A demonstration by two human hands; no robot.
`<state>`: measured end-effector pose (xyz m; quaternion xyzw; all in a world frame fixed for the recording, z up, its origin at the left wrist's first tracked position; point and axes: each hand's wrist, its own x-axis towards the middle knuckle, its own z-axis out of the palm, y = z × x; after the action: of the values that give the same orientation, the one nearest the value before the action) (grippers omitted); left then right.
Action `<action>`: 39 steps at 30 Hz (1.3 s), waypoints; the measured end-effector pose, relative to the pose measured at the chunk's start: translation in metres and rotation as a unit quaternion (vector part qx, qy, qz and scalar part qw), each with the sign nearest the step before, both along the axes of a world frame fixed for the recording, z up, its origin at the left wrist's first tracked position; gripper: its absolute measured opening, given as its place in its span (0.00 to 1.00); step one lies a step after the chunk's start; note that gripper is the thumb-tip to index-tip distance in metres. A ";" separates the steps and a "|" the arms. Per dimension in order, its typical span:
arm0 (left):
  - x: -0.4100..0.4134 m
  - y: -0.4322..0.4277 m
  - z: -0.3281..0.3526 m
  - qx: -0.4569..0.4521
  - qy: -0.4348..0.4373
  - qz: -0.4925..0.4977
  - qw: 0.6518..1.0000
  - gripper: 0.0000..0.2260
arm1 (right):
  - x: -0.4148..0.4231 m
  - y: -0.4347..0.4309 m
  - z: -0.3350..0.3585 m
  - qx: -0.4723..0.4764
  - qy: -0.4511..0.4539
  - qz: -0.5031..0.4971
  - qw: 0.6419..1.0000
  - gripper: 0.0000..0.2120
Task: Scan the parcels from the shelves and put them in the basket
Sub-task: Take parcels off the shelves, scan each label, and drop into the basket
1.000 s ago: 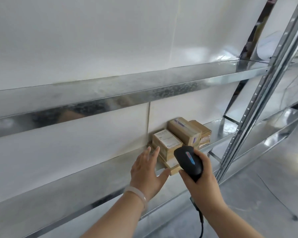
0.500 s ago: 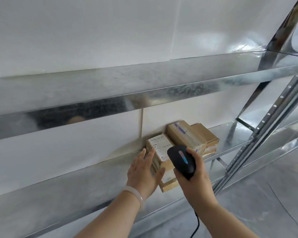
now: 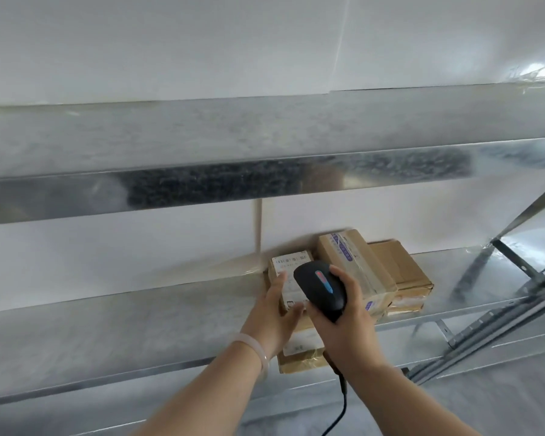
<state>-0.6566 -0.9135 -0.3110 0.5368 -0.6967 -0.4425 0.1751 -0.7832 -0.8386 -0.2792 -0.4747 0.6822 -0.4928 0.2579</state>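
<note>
Cardboard stack sits on the lower shelf (image 3: 132, 328), at about 5 o'clock from the view's centre. The labelled parcel (image 3: 291, 269) lies on top of a lower parcel (image 3: 301, 352), which juts over the shelf's front edge.

The left hand (image 3: 272, 314) grips the labelled parcel, with fingers laid over its 9 o'clock edge onto the white label and the thumb against the near face. Half a second ago the fingers only rested along that side, so the grasp is new. A pale bracelet (image 3: 255, 343) is on the wrist.

The right hand (image 3: 343, 324) clasps the black scanner (image 3: 321, 287), whose head points down at the label. It is closer than before and now hides the label's 3 o'clock half. The cable (image 3: 343, 401) hangs toward 6 o'clock.

A taped box (image 3: 353, 262) touches the parcel at its 3 o'clock. A brown box (image 3: 401, 265) sits just beyond it on another flat carton. None of the boxes has moved.

The camera has swung. The upper shelf (image 3: 202, 143) now crosses the whole frame nearly level, and the upright post (image 3: 497, 328) has slid out to 4 o'clock.
</note>
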 end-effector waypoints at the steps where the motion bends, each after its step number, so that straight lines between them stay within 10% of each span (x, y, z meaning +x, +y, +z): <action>1: -0.001 0.001 0.000 0.008 0.017 0.009 1.000 0.31 | -0.002 -0.001 -0.002 -0.006 -0.008 0.000 1.000 0.31; 14: 0.019 0.022 0.015 -0.040 0.200 0.097 0.974 0.30 | -0.004 0.008 0.006 -0.092 -0.083 0.001 0.992 0.30; 28: 0.065 0.032 0.057 -0.056 0.202 0.113 0.971 0.44 | 0.023 0.005 0.034 -0.163 -0.064 0.042 0.984 0.30; 39: 0.086 0.033 0.062 -0.009 0.292 0.163 0.942 0.23 | 0.041 0.014 0.041 -0.166 -0.075 0.080 0.980 0.29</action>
<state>-0.5708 -0.8801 -0.2487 0.4883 -0.5220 -0.5388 0.4458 -0.7417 -0.8248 -0.2385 -0.5258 0.5293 -0.6112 0.2643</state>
